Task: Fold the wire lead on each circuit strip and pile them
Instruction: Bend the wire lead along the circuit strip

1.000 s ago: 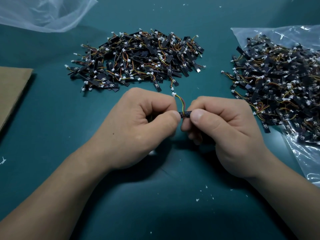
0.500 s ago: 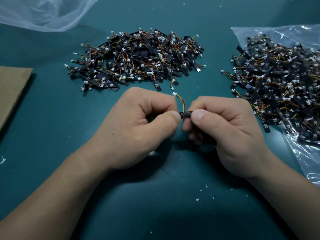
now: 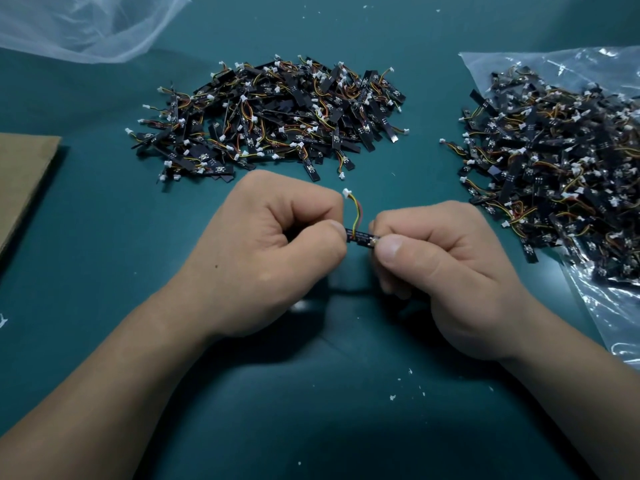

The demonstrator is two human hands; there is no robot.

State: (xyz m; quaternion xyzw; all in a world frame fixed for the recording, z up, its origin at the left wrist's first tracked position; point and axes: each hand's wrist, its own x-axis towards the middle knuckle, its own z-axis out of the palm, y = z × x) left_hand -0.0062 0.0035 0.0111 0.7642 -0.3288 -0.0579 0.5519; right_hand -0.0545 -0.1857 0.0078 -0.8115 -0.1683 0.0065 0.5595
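A small black circuit strip (image 3: 360, 236) lies level between my two hands above the teal mat. My left hand (image 3: 273, 251) pinches its left end between thumb and curled fingers. My right hand (image 3: 436, 268) pinches its right end with the thumb on top. The strip's wire lead (image 3: 356, 213), yellow, red and green, rises from the left end and bends up to a white connector (image 3: 346, 192). A pile of black strips with folded leads (image 3: 273, 116) lies on the mat beyond my hands.
A clear plastic bag (image 3: 588, 299) at the right holds a second heap of strips (image 3: 557, 157). A crumpled clear bag (image 3: 86, 26) lies at the far left. A brown cardboard sheet (image 3: 24, 178) sits at the left edge. White crumbs dot the teal mat (image 3: 104, 254).
My hands have drawn slightly apart, so more of the black strip shows between the thumbs. The wire lead stands a little more upright.
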